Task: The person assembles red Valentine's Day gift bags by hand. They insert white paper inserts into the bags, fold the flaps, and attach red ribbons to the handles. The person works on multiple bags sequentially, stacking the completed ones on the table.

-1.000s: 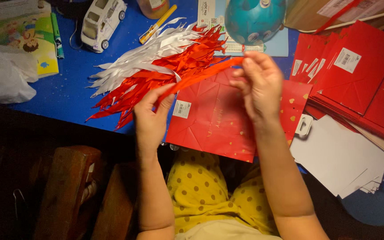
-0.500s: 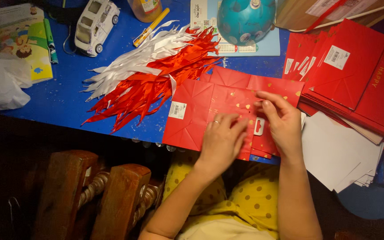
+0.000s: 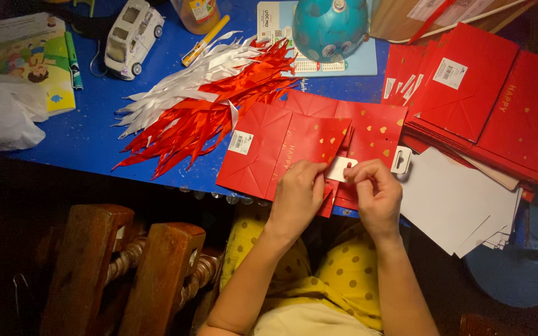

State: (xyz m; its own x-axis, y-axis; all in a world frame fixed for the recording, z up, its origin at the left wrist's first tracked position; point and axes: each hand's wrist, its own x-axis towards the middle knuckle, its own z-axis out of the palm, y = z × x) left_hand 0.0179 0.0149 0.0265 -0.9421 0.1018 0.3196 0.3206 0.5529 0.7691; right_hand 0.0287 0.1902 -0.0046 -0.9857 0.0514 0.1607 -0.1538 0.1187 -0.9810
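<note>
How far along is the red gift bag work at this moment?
Done: hard to tell; a stack of flat red bags sits at the right, state unclear. In hand: left hand and right hand pinch a small white tag on a flat red gift bag at the table edge. Apparently left: the pile of red and white ribbons lies loose on the blue table, unattached.

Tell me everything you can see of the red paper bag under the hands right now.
The red paper bag lies flat and folded on the blue table, its near edge over the table's front edge. It looks like glossy paper with small gold hearts, and a white sticker near its left end. The left hand and right hand rest on it, pinching a small white tag.
</note>
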